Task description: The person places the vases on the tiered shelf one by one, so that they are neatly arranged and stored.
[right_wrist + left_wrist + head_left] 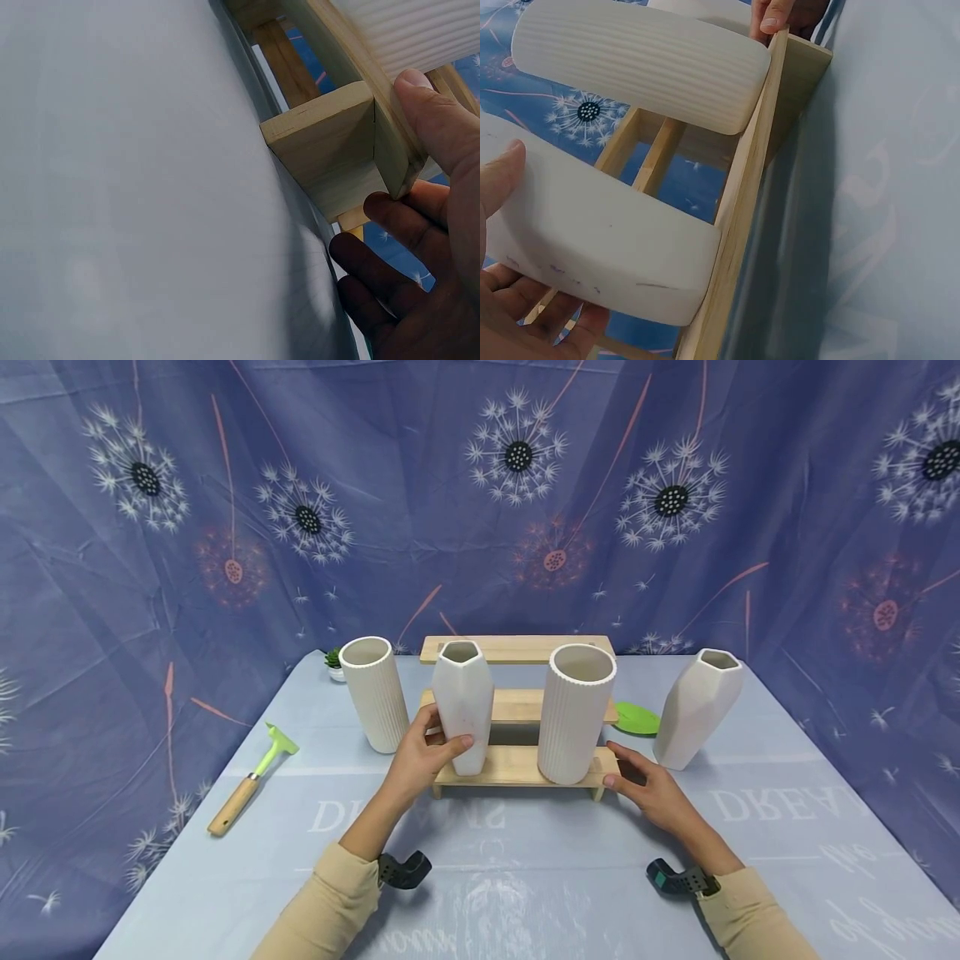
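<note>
A tiered wooden stand (516,766) stands mid-table. On its lowest step are a white faceted vase (463,710) at the left and a white ribbed cylindrical vase (576,718) at the right. My left hand (422,758) grips the faceted vase around its lower half, thumb on the front. Dark scuffs mark this vase (607,232) in the left wrist view. At the lowest step's right end, my right hand (651,792) pinches the board's corner. The right wrist view shows the thumb (431,112) on top and the index fingertip under the corner.
Left of the stand is another ribbed vase (377,702), with a small potted plant (335,667) behind it. A second faceted vase (693,714) stands at the right, near a green leaf-shaped piece (636,719). A wooden-handled green hand rake (251,783) lies far left.
</note>
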`<move>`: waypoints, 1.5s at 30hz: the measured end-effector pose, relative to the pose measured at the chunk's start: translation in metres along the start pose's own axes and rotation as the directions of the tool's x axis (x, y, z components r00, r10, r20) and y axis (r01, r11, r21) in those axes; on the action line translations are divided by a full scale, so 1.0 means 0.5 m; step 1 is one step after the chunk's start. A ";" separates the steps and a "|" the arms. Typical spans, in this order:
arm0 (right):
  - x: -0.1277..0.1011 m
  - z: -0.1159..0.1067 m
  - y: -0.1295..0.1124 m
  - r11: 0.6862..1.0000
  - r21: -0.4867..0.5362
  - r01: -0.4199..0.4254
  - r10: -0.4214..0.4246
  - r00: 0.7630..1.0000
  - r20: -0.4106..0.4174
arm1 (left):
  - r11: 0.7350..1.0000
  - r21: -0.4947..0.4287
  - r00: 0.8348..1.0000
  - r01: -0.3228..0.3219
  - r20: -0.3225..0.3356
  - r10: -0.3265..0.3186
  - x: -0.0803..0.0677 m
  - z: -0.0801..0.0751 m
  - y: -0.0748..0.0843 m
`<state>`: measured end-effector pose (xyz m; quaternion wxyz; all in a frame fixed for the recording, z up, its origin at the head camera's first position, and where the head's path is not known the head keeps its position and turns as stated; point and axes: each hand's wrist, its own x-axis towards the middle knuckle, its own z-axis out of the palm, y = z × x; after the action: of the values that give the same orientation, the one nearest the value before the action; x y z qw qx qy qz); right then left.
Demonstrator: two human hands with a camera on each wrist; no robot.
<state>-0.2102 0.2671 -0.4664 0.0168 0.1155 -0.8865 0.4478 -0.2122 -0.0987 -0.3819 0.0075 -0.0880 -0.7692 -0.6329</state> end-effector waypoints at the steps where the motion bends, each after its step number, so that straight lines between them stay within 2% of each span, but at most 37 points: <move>1: 0.000 0.000 0.000 1.000 0.004 0.000 0.000 1.000 0.000 | 1.000 0.002 1.000 0.001 0.000 -0.001 -0.001 -0.002 -0.001; 9: 0.000 0.001 0.004 1.000 -0.003 -0.008 0.008 1.000 0.005 | 0.999 0.013 0.999 -0.030 -0.011 0.031 -0.011 -0.015 -0.007; 15: 0.001 0.000 0.002 1.000 -0.005 -0.013 0.013 1.000 0.005 | 0.994 0.022 0.993 -0.110 -0.039 0.111 -0.019 -0.031 -0.016; 19: 0.000 0.000 0.001 1.000 -0.013 -0.013 0.013 1.000 0.000 | 0.988 0.037 0.985 -0.152 -0.074 0.155 -0.025 -0.044 -0.024; 24: 0.000 0.000 0.001 1.000 -0.003 -0.010 0.010 1.000 -0.001 | 0.987 0.041 0.977 -0.153 -0.142 0.157 -0.031 -0.060 -0.042; 29: 0.001 0.000 0.000 1.000 -0.006 -0.009 0.009 1.000 -0.002 | 0.986 0.052 0.963 -0.156 -0.213 0.163 -0.039 -0.075 -0.054; 32: 0.001 0.001 0.000 1.000 -0.011 -0.011 0.011 1.000 -0.003 | 0.988 0.063 0.958 -0.142 -0.243 0.153 -0.051 -0.081 -0.038; 36: 0.002 0.000 0.000 1.000 -0.008 -0.013 0.013 1.000 -0.003 | 0.987 0.088 0.944 -0.132 -0.292 0.152 -0.051 -0.095 -0.051; 39: 0.001 0.000 0.001 1.000 -0.005 -0.019 0.019 1.000 0.002 | 0.986 0.096 0.927 -0.138 -0.338 0.163 -0.042 -0.109 -0.081; 45: 0.001 0.000 0.002 1.000 0.002 -0.027 0.027 1.000 0.006 | 0.990 0.077 0.904 -0.119 -0.404 0.140 -0.036 -0.127 -0.089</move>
<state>-0.2108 0.2678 -0.4670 0.0077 0.1047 -0.8876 0.4485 -0.2072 -0.1709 -0.4150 0.2122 -0.0048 -0.7589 -0.6156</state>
